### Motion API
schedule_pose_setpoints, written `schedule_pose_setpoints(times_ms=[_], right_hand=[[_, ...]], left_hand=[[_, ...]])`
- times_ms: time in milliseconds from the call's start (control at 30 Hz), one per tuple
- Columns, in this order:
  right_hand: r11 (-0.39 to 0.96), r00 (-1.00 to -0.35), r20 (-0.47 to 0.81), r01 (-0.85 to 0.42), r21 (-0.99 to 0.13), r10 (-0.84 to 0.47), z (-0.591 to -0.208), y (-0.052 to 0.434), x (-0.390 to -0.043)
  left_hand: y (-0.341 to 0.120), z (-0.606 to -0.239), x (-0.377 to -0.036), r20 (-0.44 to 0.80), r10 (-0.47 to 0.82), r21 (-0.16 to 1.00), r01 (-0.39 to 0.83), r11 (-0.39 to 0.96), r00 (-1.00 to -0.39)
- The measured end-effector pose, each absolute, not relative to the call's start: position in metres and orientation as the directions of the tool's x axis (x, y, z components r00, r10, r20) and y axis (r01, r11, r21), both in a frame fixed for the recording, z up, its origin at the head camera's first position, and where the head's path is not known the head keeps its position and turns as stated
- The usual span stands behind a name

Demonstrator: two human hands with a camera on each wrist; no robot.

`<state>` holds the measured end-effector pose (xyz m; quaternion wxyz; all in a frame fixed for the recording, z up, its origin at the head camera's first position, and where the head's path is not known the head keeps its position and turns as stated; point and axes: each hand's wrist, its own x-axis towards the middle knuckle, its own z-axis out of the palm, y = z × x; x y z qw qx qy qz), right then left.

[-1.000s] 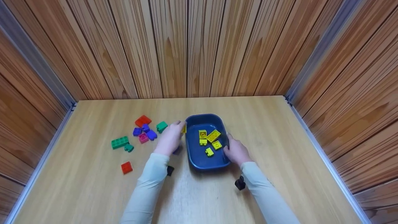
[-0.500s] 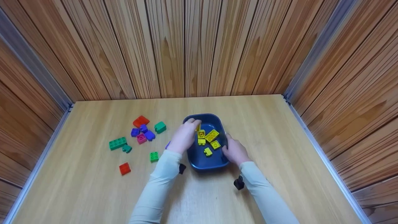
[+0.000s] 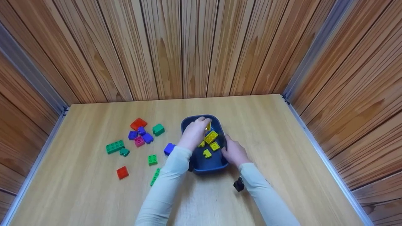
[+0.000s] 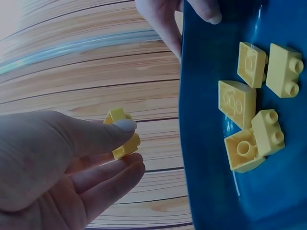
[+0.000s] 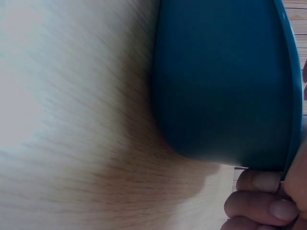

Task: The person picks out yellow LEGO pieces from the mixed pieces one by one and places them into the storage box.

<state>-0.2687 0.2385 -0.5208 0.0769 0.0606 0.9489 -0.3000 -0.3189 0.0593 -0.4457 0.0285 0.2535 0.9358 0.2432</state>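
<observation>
The left hand (image 3: 195, 133) has moved from the table beside the dark blue plastic tub (image 3: 218, 166) to a spot over the tub's far end, and it carried the small yellow plastic brick (image 4: 123, 140) along, pinched between thumb and fingers. Where that hand and its sleeve used to be, three blocks now show on the wooden table: a blue square block (image 3: 169, 148), a small green square block (image 3: 152, 159) and a long green block (image 3: 155, 176). Inside the tub, one loose yellow brick (image 3: 201, 144) is now partly hidden under the hand.

Loose bricks (image 3: 138, 138) left of tub (image 3: 205, 168)
</observation>
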Motion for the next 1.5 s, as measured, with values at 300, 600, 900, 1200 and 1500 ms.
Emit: schedule_pose_setpoints(times_ms=[300,600,900,1200,1500], right_hand=[[0.828,-0.987,-0.149,0.136,-0.544,0.064,-0.521,0.238,-0.27],[0.839,-0.99,-0.13,0.122,-0.53,0.061,-0.523,0.238,-0.269],[0.824,-0.985,-0.156,0.147,-0.547,0.072,-0.522,0.238,-0.269],[0.818,-0.979,-0.186,0.175,-0.547,0.085,-0.522,0.237,-0.268],[0.853,-0.992,-0.109,0.104,-0.511,0.056,-0.522,0.238,-0.269]], left_hand=[[0.069,-0.462,-0.345,0.057,0.457,0.504,0.42,0.755,-0.888],[0.068,-0.483,-0.351,0.063,0.397,0.462,0.379,0.802,-0.916],[0.063,-0.487,-0.351,0.07,0.321,0.404,0.321,0.857,-0.945],[0.057,-0.485,-0.348,-0.016,0.307,0.43,0.271,0.861,-0.952],[0.053,-0.483,-0.348,-0.06,0.302,0.398,0.255,0.882,-0.952]])
